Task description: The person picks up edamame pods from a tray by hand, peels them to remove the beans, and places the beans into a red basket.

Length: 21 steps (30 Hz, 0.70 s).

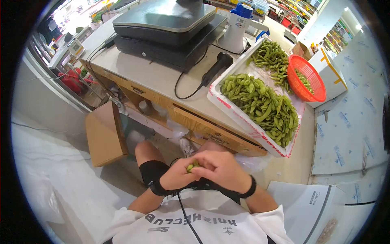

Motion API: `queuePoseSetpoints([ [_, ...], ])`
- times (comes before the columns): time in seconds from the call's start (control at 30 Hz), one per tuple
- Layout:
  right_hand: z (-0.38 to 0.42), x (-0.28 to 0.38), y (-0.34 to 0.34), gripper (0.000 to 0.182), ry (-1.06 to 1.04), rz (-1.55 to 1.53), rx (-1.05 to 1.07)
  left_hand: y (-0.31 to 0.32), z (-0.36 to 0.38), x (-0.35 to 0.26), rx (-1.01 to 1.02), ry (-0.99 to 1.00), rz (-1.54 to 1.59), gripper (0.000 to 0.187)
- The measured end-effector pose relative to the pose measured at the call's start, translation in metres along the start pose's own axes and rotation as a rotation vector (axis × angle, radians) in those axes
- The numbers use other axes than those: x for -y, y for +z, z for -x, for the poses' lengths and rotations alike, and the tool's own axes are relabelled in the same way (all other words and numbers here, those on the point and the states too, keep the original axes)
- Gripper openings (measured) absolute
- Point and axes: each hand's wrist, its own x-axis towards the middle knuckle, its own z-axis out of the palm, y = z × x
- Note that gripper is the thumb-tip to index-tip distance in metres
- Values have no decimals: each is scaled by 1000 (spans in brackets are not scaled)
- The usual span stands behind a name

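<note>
Above my lap, my left hand [178,175] is closed around green edamame pods [192,166], which show between its thumb and fingers. My right hand [222,167] meets it from the other side, thumb and fingers pinched at the same pods. A white foam box [243,127] on the counter in front of me holds a large heap of edamame pods [264,103] and a second heap [271,57] behind it. At the box's right side, a red plastic colander [319,83] leans with shelled green beans [302,81] inside.
On the counter [156,83] stand a weighing scale [166,34], a black barcode scanner [219,67] with its cable, and a white-and-blue megaphone [235,26]. An opened drawer [215,130] juts out below. A cardboard box [105,136] sits at left, a white Midea appliance [298,207] at right.
</note>
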Motion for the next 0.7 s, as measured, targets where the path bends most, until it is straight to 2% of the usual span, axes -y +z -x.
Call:
queuePoseSetpoints([
  [0.07, 2, -16, 17, 19, -13, -30, -12, 0, -2, -1, 39, 49, -168, 14],
  [0.17, 7, -30, 28, 16, 107, -336, -50, -2, 1, 3, 62, -1, -107, 12],
  [0.2, 7, -31, 26, 13, 116, -327, -62, -2, 3, 4, 74, -18, -81, 11],
  [0.27, 8, -33, 23, 12, 30, -218, -150, 4, 4, -10, 52, -61, -11, 8],
  [0.33, 6, -35, 20, 11, -1, -335, -250, 1, 4, 2, 97, -63, 18, 12],
  [0.37, 8, -33, 19, 11, 162, -516, -304, 0, 6, 3, 64, -68, 83, 13],
  [0.4, 11, -39, 13, 11, 233, -643, -308, -1, 6, 2, 37, -66, 144, 15],
  [0.47, 11, -42, 8, 12, 250, -846, -309, -3, 8, -4, -39, -88, 249, 18],
  [0.53, 7, -44, 20, 13, 212, -702, -324, -4, 9, -14, -142, -137, 335, 21],
  [0.57, 5, -44, 25, 13, 194, -630, -332, -1, 7, -13, -171, -57, 285, 22],
  [0.67, 2, -38, 30, 14, 195, -525, -262, 2, 3, -1, -251, 19, 156, 18],
  [0.7, -2, -31, 30, 14, 209, -575, -286, 2, 3, -3, -265, -5, 206, 17],
])
